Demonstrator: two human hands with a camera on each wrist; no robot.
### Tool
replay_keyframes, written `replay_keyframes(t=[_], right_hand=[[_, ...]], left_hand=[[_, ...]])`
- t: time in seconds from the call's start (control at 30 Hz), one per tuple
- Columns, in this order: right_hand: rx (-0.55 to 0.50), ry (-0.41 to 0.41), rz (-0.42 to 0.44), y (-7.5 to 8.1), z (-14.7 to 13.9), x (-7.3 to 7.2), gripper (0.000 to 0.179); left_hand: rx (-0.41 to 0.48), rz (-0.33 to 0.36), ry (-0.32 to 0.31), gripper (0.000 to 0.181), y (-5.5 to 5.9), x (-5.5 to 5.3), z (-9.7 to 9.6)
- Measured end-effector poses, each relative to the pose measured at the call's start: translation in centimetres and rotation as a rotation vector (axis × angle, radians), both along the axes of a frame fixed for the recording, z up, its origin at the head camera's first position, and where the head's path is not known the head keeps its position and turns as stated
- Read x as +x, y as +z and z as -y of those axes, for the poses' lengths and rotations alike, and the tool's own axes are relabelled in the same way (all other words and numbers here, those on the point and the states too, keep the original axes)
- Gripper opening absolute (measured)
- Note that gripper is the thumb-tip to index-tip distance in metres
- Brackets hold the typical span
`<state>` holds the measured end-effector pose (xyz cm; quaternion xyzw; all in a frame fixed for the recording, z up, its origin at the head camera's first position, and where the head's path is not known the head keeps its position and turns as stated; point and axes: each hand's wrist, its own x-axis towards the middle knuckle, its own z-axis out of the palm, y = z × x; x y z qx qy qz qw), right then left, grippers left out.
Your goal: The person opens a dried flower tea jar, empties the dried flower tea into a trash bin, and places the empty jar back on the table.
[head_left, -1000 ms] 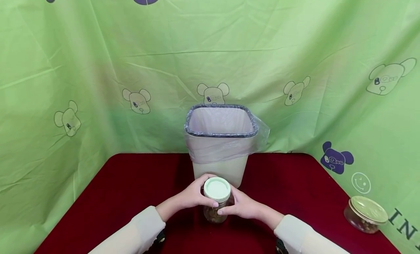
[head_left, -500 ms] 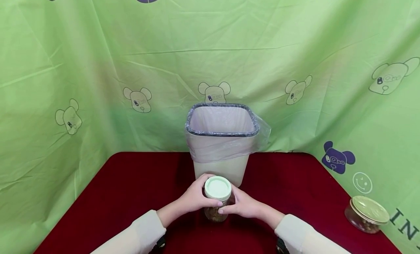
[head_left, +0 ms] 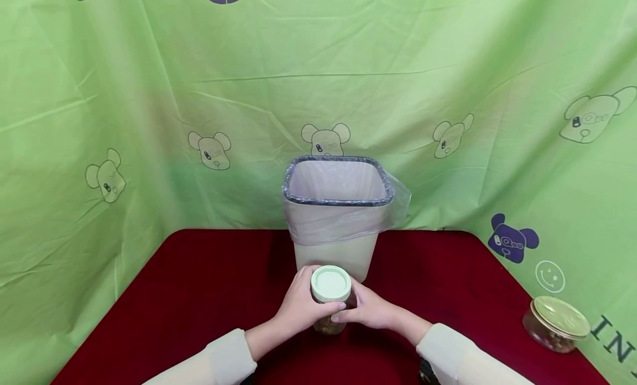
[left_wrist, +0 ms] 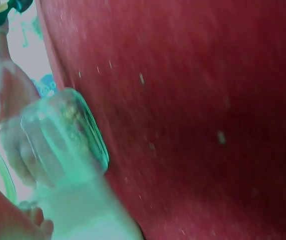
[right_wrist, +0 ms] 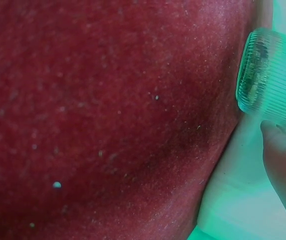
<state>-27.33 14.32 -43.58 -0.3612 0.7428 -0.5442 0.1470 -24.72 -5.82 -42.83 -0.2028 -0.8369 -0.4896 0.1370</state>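
Observation:
A clear jar with a pale green lid stands upright in front of the bin, small brownish pieces lying in its bottom. My left hand grips the jar's upper part at the lid from the left, its thumb across the front. From the right, my right hand holds the jar's side just below the lid, thumb in front. The left wrist view shows the jar's base close to the red cloth. Ribbed walls of the jar show in the right wrist view. Most far-side fingers are hidden in the head view.
Right behind the jar stands a whitish bin lined with a clear plastic bag. A round, low container with a yellowish-green lid sits at the table's right edge. Red cloth covers the table, and a green printed curtain surrounds it.
My left hand has turned at the lid, its thumb sliding right across the jar's front and its wrist shifting right. The right hand keeps its hold in nearly the same place.

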Motion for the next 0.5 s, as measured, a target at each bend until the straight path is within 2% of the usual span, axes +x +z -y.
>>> replay_keyframes(t=[0.17, 0.5], right_hand=[[0.008, -0.003, 0.005, -0.04, -0.01, -0.05, 0.079], [0.021, -0.011, -0.013, 0.04, -0.01, -0.11, 0.077]], left_hand=[[0.020, 0.019, 0.058, 0.078, -0.10, 0.44, -0.51], [0.043, 0.060, 0.045, 0.083, -0.14, 0.45, -0.40]])
